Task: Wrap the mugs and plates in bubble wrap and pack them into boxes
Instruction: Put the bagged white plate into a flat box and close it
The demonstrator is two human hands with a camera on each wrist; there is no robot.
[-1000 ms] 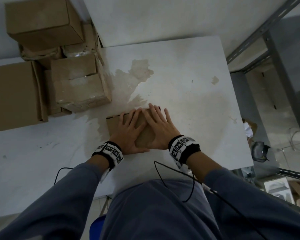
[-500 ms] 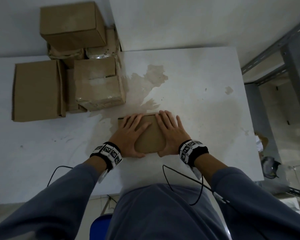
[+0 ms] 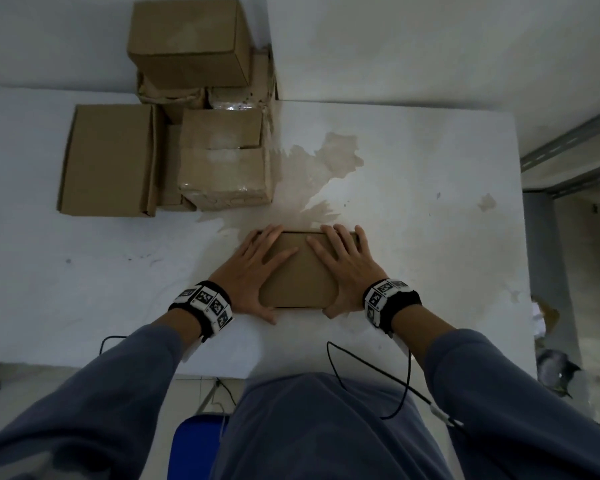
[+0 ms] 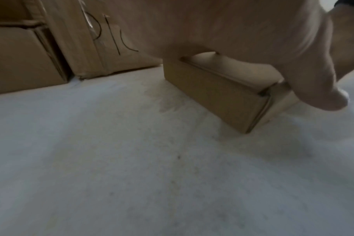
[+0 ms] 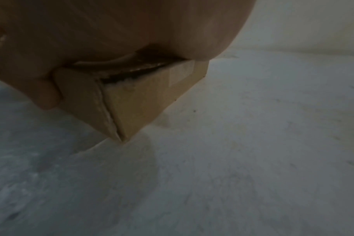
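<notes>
Nearest us on the white desk, our left hand and right hand lie flat with fingers spread on the lid of a small cardboard box, thumbs hooked over its near edge, pressing it down. The right wrist view shows a gap under the lid at one corner, so we judge this box packed but not fully closed. It sits level, close to the near edge, long axis running left to right across us. Beyond it, at the far left, stands a stack of closed cardboard boxes, which suggests earlier packing is done. We see no loose mugs, plates or bubble wrap.
</notes>
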